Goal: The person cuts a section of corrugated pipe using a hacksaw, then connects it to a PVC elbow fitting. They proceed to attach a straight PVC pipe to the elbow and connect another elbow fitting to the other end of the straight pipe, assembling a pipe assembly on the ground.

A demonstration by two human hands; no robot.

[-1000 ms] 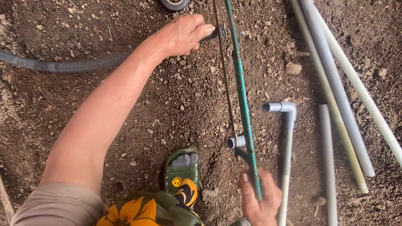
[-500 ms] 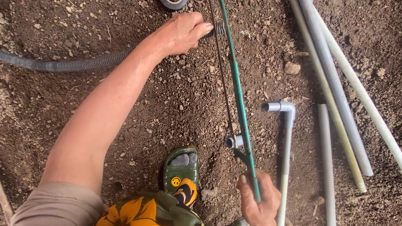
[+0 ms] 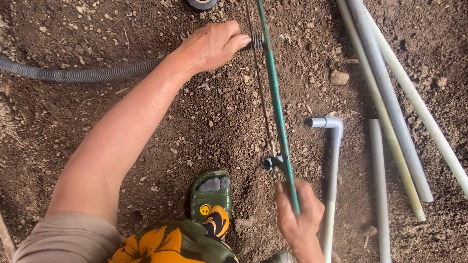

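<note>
Little has shifted since a moment ago: right hand (image 3: 297,211) stays clenched around the green rod's (image 3: 277,112) near end, its long axis running away toward left hand (image 3: 213,45), whose fingers press the corrugated hose (image 3: 82,74).

Right hand (image 3: 297,211) now sits higher on the green rod (image 3: 274,98), closer to the small pipe fitting (image 3: 272,162) than 1 second ago.

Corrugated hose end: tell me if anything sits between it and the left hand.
Nothing visible does. The left hand lies directly over the end of the corrugated hose on the soil; the green rod runs just beyond its fingertips.
</note>
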